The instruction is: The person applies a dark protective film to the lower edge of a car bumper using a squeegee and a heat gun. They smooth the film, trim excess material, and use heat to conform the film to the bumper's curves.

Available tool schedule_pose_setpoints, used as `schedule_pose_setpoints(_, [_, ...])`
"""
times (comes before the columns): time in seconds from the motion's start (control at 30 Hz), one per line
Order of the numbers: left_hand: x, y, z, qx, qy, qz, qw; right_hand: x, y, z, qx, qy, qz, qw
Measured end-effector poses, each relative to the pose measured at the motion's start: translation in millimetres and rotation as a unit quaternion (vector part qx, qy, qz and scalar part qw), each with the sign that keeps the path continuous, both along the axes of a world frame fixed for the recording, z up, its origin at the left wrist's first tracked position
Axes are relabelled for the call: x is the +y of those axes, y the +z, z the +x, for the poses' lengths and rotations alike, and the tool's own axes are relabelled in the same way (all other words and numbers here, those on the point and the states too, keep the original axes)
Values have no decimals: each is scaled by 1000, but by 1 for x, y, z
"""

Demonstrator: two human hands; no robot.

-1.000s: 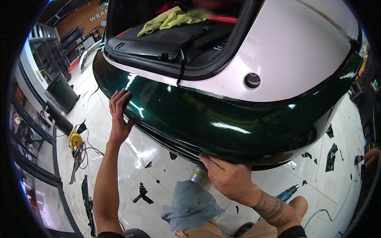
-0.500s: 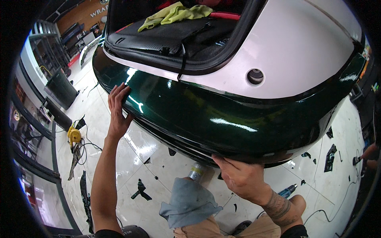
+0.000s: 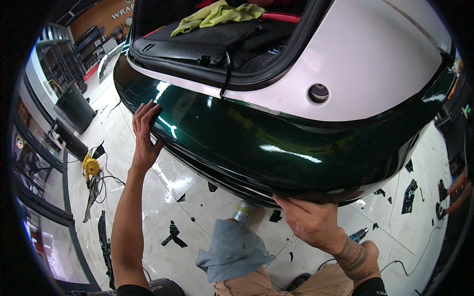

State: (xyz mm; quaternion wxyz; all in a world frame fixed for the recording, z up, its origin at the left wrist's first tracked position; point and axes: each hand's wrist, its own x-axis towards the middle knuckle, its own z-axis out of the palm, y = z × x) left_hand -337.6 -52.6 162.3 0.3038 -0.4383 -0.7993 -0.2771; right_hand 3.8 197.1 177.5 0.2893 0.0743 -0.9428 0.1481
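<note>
A glossy dark green car bumper [image 3: 222, 135] curves across the middle, below a white rear body panel [image 3: 365, 64]. On its left part lies my left hand [image 3: 146, 140], fingers stretched over the green surface and thumb down by the lower edge. My right hand [image 3: 313, 222] is closed at the bumper's lower edge, right of the middle. Its fingers are pressed together, and whatever they may hold is hidden. Across my leg, under the bumper, a grey-blue cloth [image 3: 234, 251] is draped. Beyond it stands a can-like container [image 3: 242, 212].
Dark film scraps [image 3: 174, 235] litter the white tiled floor. A yellow blower [image 3: 91, 166] with a cord lies at left, near dark bins [image 3: 74, 108]. A blue heat gun [image 3: 359, 235] is beside my right forearm. A yellow-green cloth [image 3: 217, 17] lies in the open trunk. Another person's legs [image 3: 459, 190] show at far right.
My right hand has slid a little to the right along the bumper's lower edge. My left hand keeps its place on the bumper. More of the other person's legs shows at the right.
</note>
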Motion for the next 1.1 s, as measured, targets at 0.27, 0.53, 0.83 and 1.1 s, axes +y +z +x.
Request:
schedule_pose_setpoints(0.27, [1, 0, 0, 4, 16, -12, 1000, 12, 2, 12, 4, -7, 1, 1000])
schedule_pose_setpoints(0.53, [0, 2, 1, 10, 28, -25, 999, 31, -2, 29, -3, -6, 44, 999])
schedule_pose_setpoints(0.83, [-1, 1, 1, 17, 29, -29, 999, 43, 5, 45, -21, 1, 36, 999])
schedule_pose_setpoints(1.1, [0, -1, 0, 10, 11, 0, 1000, 62, 3, 56, -21, 15, 27, 999])
